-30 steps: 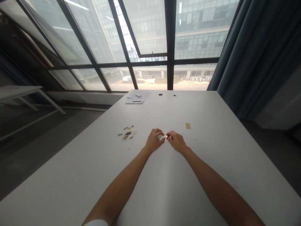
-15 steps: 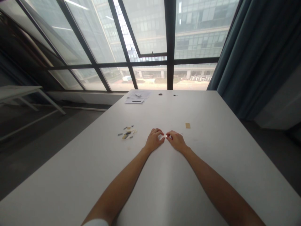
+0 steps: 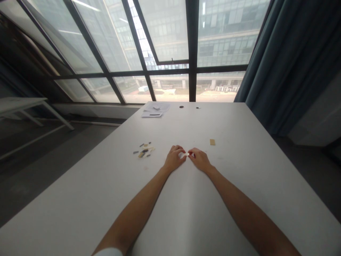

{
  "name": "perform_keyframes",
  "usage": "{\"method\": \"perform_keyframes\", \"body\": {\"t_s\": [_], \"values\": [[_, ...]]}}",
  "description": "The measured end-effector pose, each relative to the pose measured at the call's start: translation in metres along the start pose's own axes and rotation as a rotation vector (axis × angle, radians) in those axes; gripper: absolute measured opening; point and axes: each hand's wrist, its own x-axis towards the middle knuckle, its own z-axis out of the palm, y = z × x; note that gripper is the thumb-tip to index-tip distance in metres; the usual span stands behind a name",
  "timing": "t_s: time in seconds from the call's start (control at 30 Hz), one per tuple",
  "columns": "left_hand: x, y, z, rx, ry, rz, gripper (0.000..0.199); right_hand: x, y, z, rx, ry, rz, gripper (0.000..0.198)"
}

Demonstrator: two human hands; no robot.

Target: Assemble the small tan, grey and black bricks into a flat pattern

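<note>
Close together over the middle of the white table [image 3: 170, 199], my two hands meet at a small pale piece [image 3: 187, 154]. My left hand [image 3: 175, 158] pinches its left side between thumb and fingers. From the right, my right hand [image 3: 199, 159] grips its other end with closed fingertips. The piece is tiny and partly hidden by the fingers, so its exact kind cannot be made out. Left of my hands lies a loose group of small grey, black, tan and cream pieces [image 3: 144, 152]. A flat tan rectangular piece [image 3: 212, 142] rests beyond my right hand.
Papers [image 3: 151, 114] with small items on them lie at the far left of the table. Two dark round spots [image 3: 181, 107] show near its far edge. Large windows stand behind, a blue curtain [image 3: 269, 71] hangs right, and another table [image 3: 23, 103] stands left.
</note>
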Motion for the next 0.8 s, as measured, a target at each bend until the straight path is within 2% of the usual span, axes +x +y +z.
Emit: {"method": "perform_keyframes", "body": {"t_s": [0.8], "values": [[-0.0007,-0.0016,0.0016,-0.002,0.0,-0.015,0.01,0.0002,-0.0023,-0.0007,-0.002,-0.017,0.025,0.012]]}}
